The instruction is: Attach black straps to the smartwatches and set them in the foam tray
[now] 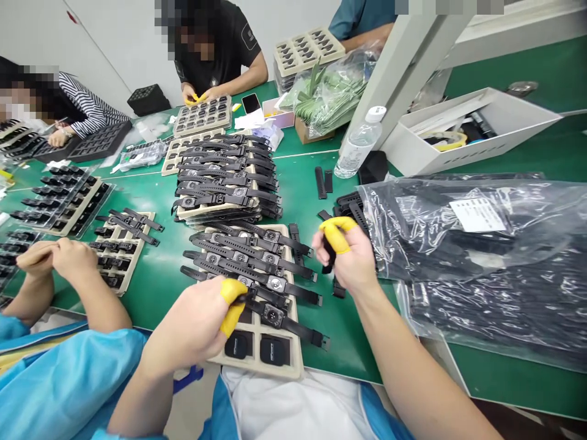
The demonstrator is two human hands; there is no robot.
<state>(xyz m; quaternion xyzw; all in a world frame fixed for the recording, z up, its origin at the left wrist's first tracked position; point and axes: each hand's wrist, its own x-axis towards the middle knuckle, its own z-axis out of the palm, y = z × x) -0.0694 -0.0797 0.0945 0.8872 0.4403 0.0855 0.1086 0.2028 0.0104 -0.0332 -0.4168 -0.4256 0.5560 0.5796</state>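
We cannot tell how much strap (328, 253) the right hand (353, 260) grips, since its fingers cover most of it. Beside it, the plastic bag (481, 244) blurs its black contents and runs off the right edge.

We find bare desk (156, 275) left of our tray (293, 360) and a narrow strip right of it, hemmed by bags (481, 244). Ahead, stacked trays (220, 211) and a bottle (360, 143) block our reach.
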